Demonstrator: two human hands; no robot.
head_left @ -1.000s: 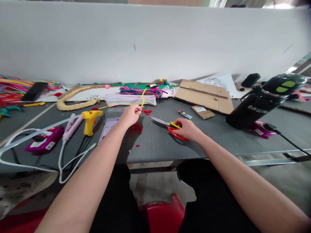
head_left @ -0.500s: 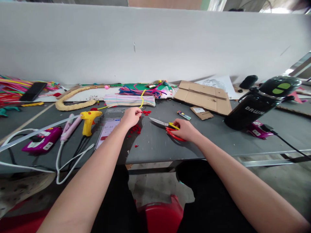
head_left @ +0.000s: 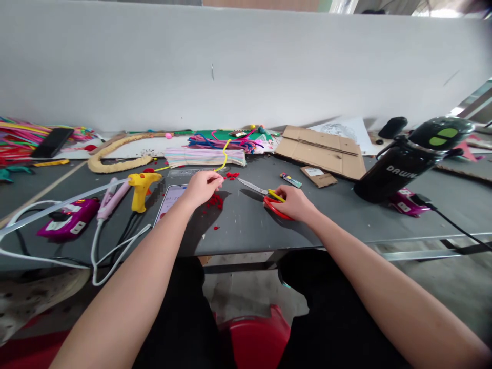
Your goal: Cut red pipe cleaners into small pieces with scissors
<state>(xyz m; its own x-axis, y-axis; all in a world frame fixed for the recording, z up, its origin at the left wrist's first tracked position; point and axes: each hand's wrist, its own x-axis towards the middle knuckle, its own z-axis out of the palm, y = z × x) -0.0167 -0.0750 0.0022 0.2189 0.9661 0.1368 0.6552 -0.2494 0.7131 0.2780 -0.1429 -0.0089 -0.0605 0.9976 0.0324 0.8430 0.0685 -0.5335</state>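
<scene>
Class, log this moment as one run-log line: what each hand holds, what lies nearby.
left hand: pinches yellow pipe cleaner | right hand: grips red-handled scissors | near: red scraps, phone | surface: grey table

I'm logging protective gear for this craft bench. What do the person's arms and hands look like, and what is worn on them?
The left forearm and right forearm are bare to the picture's edge, no sleeves showing. The left hand and right hand wear no gloves; no watch or bracelet is visible.

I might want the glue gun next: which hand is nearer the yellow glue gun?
Left. The left hand, pinching a yellow pipe cleaner, sits just right of the glue gun; the right hand grips scissors further right.
</scene>
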